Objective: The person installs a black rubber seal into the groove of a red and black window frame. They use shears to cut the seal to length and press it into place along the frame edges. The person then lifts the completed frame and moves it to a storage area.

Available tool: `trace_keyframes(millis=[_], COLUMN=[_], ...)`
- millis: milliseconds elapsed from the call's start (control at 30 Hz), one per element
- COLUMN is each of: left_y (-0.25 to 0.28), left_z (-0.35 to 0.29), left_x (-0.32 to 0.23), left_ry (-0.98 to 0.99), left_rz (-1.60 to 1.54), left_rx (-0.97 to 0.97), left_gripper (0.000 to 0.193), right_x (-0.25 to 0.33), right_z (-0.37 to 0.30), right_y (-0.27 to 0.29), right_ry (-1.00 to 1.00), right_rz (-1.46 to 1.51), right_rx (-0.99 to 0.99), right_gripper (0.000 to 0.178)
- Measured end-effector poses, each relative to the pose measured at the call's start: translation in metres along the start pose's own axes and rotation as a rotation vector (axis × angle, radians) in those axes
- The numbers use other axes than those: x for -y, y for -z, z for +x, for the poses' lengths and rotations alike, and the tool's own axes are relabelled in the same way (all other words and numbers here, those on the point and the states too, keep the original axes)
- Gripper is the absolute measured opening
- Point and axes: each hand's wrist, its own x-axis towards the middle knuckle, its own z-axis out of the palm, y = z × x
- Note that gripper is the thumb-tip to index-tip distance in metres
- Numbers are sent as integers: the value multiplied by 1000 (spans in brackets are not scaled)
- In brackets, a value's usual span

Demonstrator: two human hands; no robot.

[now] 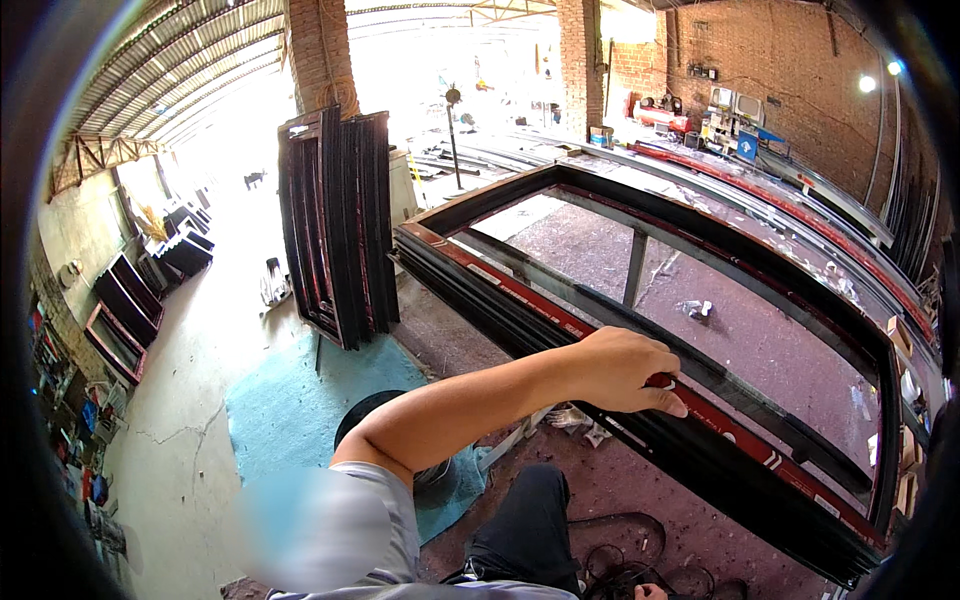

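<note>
Window frame, black with a dark red near rail, lies to the right of the turquoise mat, with reddish floor showing through its openings. Left hand rests on that rail, fingers curled and thumb bent; whether they grip anything, I cannot tell. Right hand barely shows, right of the mat, its hold unclear. Bunched upright frames stand at the mat's far edge.
</note>
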Motion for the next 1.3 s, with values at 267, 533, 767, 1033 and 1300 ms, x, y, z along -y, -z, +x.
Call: trace_keyframes(millis=[267,533,767,1033,1300], left_y=[11,7,25,25,36], left_z=[-6,-14,-26,-28,-35], left_x=[10,14,29,28,45], left_ry=[0,-7,49,99,82], left_rz=[-39,39,13,22,58], left_rx=[45,-12,-9,-18,4], left_gripper=[73,69,73,75,73], right_x=[5,-1,0,-6,-4], right_z=[-1,1,2,4,1], right_y=[1,-1,-1,-3,-8], right_ry=[-19,-6,-43,-50,-67], right_rz=[-21,2,-5,-21,5], right_rx=[-3,11,16,14,-14], right_gripper=[46,48,49,47,46])
